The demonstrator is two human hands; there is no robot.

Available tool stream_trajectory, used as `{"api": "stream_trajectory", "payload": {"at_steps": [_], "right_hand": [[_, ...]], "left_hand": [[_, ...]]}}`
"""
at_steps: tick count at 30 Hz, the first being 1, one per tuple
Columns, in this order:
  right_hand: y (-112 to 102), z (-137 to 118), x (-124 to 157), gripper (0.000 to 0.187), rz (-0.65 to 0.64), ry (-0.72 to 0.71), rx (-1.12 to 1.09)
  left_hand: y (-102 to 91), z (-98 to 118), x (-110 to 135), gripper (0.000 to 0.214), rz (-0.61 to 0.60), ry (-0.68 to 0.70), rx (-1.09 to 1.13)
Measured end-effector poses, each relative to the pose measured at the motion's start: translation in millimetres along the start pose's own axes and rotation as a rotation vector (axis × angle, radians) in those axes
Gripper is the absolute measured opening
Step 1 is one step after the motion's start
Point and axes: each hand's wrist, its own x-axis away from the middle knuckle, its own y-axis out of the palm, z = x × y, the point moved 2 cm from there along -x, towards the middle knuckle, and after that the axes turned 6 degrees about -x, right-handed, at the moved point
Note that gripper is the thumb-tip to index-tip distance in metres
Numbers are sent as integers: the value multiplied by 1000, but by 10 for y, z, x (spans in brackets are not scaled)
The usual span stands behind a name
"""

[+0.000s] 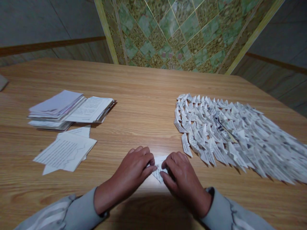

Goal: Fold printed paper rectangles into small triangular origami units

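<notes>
A small folded piece of printed paper (pixel 158 174) lies on the wooden table close in front of me, partly covered by my fingers. My left hand (pixel 137 164) grips its left side, thumb and curled fingers pressed on the edge. On the opposite side my right hand (pixel 178 169) pinches the paper the same way, fingers bent. The lower tip of the paper points toward me. To the right stand many folded paper boats (pixel 211 127), packed closely in rows. Loose printed sheets (pixel 66 151) lie to the left of my left hand.
An open stack of books and papers (pixel 72 108) sits behind the loose sheets. The wooden table (pixel 139 86) reaches back to a green and gold patterned tile panel (pixel 172 32). A pale object (pixel 3 82) shows at the far left edge.
</notes>
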Motion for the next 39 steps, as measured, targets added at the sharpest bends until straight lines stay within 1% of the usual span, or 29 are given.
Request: {"api": "stream_trajectory", "payload": {"at_steps": [6,13,18,22,26,30,34,37,39], "right_hand": [[14,-3,-5,15,8,-13,27],[37,16,-6,17,35,-27,48],[48,37,-7,17,44,-35,41],[30,28,-7,16,41,-36,27],[12,3,0,16,48,-42,27],[24,-8,0,25,36,-40,48],[42,-12,-6,29,23,-33,100],[41,-24,-3,29,-1,-21,126],[36,-35,-1,28,-24,-7,137]], "left_hand": [[13,47,2,12,-48,-16,-140],[57,44,-6,11,-52,-12,-207],[39,1,-35,16,-78,14,-168],[33,-39,-27,19,-62,44,-110],[41,-43,-7,18,-35,28,-83],[47,-34,7,14,-2,27,-69],[62,-26,22,14,41,28,-87],[79,-5,54,14,135,50,-131],[100,29,100,10,246,141,-202]]}}
